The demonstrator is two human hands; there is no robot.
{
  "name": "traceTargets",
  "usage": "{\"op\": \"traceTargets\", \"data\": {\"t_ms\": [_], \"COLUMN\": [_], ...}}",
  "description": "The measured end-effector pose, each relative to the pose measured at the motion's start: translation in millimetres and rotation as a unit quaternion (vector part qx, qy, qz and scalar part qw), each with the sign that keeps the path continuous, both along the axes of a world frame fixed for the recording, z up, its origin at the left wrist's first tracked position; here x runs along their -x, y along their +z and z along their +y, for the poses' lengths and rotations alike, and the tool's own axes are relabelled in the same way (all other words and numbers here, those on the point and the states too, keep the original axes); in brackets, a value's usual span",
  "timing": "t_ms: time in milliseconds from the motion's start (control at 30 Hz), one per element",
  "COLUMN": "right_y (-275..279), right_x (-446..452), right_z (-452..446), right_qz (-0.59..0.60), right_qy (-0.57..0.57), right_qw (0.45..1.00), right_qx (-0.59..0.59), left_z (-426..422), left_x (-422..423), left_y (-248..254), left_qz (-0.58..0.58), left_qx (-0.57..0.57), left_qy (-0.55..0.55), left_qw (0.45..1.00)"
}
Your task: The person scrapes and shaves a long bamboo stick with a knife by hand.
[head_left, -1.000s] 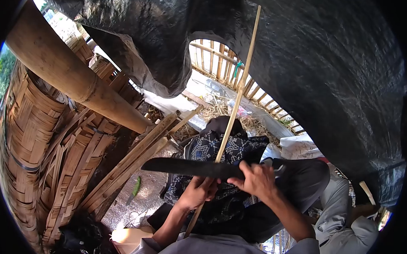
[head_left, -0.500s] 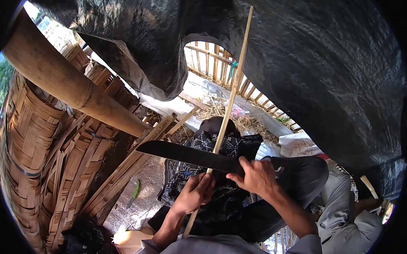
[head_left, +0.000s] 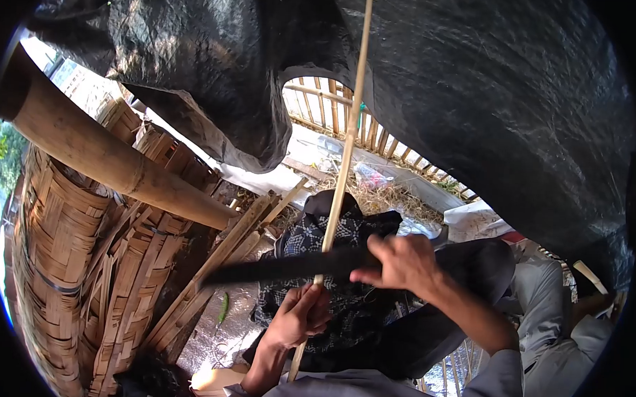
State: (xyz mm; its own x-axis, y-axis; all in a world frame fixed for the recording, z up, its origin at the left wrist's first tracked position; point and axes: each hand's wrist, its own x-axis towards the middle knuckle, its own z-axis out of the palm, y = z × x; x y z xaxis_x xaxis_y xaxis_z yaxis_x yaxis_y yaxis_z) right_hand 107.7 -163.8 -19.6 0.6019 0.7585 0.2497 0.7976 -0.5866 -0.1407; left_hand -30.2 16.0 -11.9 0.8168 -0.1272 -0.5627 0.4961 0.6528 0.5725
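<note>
My left hand [head_left: 298, 315] is closed around a long, pale bamboo strip [head_left: 345, 154], which runs from near my body up past the top of the view. My right hand [head_left: 404, 266] grips a dark, broad-bladed machete [head_left: 280, 268]; its handle is hidden inside my fist. The blade points left and lies across the strip just above my left hand, slightly blurred. Whether its edge touches the strip I cannot tell. Beneath both hands a dark patterned cloth [head_left: 299, 240] covers my lap.
Rolled woven bamboo panels [head_left: 65, 225] stand at the left, under a thick bamboo pole [head_left: 116, 160]. Split bamboo pieces [head_left: 203, 285] lean beside them. A black plastic sheet [head_left: 475, 99] hangs overhead. A green chili-like object [head_left: 222, 311] lies on the ground. Another person's grey-clothed leg [head_left: 542, 297] is at right.
The machete's blade has swung so its tip sits lower and further left, and it is now blurred. My view has shifted a little; the bamboo strip reaches higher in it.
</note>
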Motion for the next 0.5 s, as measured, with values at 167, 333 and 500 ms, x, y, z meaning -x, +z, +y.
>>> {"op": "traceTargets", "data": {"t_ms": [167, 333, 500], "right_y": [6, 3, 8], "right_x": [5, -23, -5], "right_z": [5, -2, 0], "right_qz": [0.094, -0.001, 0.018], "right_qy": [-0.027, -0.033, 0.003], "right_qw": [0.995, 0.999, 1.000], "right_qx": [0.019, 0.005, 0.002], "left_z": [-1, -7, -6], "left_x": [-8, -4, -7], "left_y": [8, 7, 3], "left_qz": [-0.028, -0.012, -0.017], "left_qx": [-0.018, -0.059, -0.034], "left_qy": [0.010, 0.016, 0.018], "left_qw": [0.999, 0.998, 0.999]}}
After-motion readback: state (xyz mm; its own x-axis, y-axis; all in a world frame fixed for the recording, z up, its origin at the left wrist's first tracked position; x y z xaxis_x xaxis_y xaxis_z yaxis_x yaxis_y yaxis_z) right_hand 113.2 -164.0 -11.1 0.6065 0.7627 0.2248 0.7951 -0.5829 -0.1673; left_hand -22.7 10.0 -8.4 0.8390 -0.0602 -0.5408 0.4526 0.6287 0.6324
